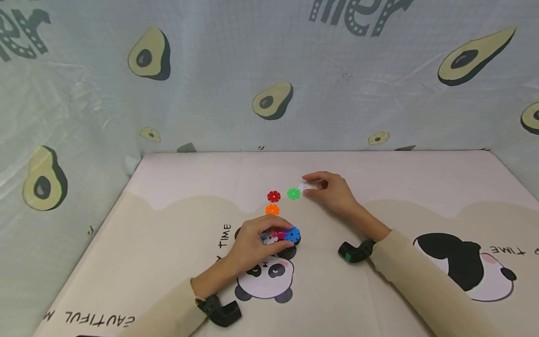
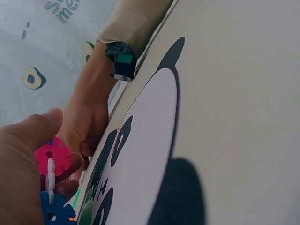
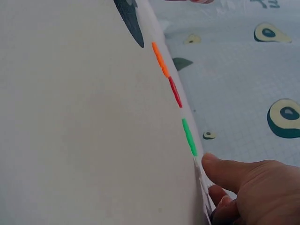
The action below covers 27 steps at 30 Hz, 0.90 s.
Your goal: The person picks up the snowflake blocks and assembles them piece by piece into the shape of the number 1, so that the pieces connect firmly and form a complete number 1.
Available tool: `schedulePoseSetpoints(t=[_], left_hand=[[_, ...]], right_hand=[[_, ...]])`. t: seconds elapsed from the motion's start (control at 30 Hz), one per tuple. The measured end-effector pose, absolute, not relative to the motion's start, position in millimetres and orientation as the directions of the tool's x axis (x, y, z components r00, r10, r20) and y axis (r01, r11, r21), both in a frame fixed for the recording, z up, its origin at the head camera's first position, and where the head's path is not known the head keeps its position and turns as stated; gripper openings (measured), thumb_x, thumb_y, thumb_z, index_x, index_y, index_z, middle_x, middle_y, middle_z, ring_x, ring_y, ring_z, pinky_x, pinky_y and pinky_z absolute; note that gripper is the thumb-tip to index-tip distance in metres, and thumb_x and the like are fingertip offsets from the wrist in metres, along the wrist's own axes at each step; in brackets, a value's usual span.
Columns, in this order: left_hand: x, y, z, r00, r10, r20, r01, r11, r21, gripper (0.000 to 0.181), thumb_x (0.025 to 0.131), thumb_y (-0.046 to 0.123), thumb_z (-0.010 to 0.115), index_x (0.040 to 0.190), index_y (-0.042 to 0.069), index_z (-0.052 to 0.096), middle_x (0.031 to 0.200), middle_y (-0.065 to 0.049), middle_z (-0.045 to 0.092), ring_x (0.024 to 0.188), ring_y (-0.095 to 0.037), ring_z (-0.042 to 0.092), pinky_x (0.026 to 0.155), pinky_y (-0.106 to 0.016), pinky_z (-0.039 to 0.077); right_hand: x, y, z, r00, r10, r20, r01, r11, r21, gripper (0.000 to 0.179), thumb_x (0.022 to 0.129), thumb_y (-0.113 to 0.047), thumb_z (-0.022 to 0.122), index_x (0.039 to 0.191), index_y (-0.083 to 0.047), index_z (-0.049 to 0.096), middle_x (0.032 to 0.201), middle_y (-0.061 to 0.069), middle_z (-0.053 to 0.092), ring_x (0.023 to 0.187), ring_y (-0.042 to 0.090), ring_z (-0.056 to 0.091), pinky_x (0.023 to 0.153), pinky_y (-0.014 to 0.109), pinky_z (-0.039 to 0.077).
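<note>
My left hand (image 1: 254,238) grips a small cluster of joined plastic snowflake discs over the printed panda. A blue disc (image 1: 292,234) sticks out past the fingertips, with a pink disc (image 2: 52,154) and a white one (image 2: 51,180) linked to it. Farther back, my right hand (image 1: 332,189) has thumb and fingers around the edge of a white snowflake disc (image 1: 304,186), partly hidden by the fingers. Left of it, flat on the table, lie a green disc (image 1: 293,193), a red disc (image 1: 273,196) and an orange disc (image 1: 272,209).
The table (image 1: 177,243) wears a pale cloth with printed panda heads and lettering. Behind its far edge hangs a curtain (image 1: 210,93) with avocado prints. Each wrist carries a black camera band, such as the one on the right wrist (image 1: 355,251).
</note>
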State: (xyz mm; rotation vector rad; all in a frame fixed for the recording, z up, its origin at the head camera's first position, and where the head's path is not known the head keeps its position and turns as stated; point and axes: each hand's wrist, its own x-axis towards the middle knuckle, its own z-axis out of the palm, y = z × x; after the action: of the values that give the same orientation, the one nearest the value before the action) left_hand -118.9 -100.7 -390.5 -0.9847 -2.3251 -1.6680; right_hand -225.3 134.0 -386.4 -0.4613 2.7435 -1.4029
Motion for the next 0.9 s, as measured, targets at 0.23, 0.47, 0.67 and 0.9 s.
schedulePoseSetpoints(t=[0.23,0.47,0.67,0.9], left_hand=[[-119.2,-100.7,-390.4,-0.789,0.432,0.437,0.551,0.184,0.814,0.029,0.079,0.013,0.079,0.106,0.012,0.07,0.105,0.001,0.068,0.099,-0.013,0.062,0.086,-0.03,0.051],[-118.9,-100.7,-389.9,-0.779,0.44,0.448,0.566,0.184,0.804,0.029,0.079,0.013,0.08,0.106,0.012,0.069,0.105,0.001,0.068,0.099,-0.012,0.062,0.086,-0.03,0.051],[-119.0,-100.5,-390.3,-0.781,0.44,0.443,0.561,0.185,0.807,0.028,0.079,0.014,0.079,0.106,0.012,0.07,0.104,0.002,0.068,0.1,-0.012,0.062,0.086,-0.029,0.051],[-117.9,-100.5,-388.6,-0.785,0.443,0.433,0.552,0.184,0.813,0.028,0.079,0.015,0.079,0.106,0.012,0.069,0.104,0.002,0.068,0.1,-0.012,0.062,0.086,-0.029,0.051]], right_hand=[[-224.6,131.5,-388.0,-0.953,-0.275,0.128,-0.268,0.565,-0.78,0.033,0.083,-0.018,0.077,0.114,-0.011,0.07,0.08,0.005,0.052,0.073,0.019,0.045,0.063,0.03,0.036],[-224.4,130.5,-387.7,-0.95,-0.283,0.13,-0.277,0.579,-0.767,0.033,0.083,-0.014,0.075,0.115,-0.009,0.07,0.081,0.006,0.051,0.074,0.019,0.044,0.064,0.032,0.035],[-224.2,128.9,-385.7,-0.949,-0.287,0.128,-0.282,0.597,-0.751,0.032,0.084,-0.014,0.074,0.114,-0.007,0.07,0.084,0.007,0.053,0.076,0.02,0.045,0.065,0.032,0.036],[-225.1,127.3,-382.9,-0.94,-0.32,0.118,-0.303,0.625,-0.719,0.031,0.084,-0.011,0.072,0.115,-0.005,0.07,0.096,0.008,0.062,0.076,0.02,0.047,0.065,0.031,0.038]])
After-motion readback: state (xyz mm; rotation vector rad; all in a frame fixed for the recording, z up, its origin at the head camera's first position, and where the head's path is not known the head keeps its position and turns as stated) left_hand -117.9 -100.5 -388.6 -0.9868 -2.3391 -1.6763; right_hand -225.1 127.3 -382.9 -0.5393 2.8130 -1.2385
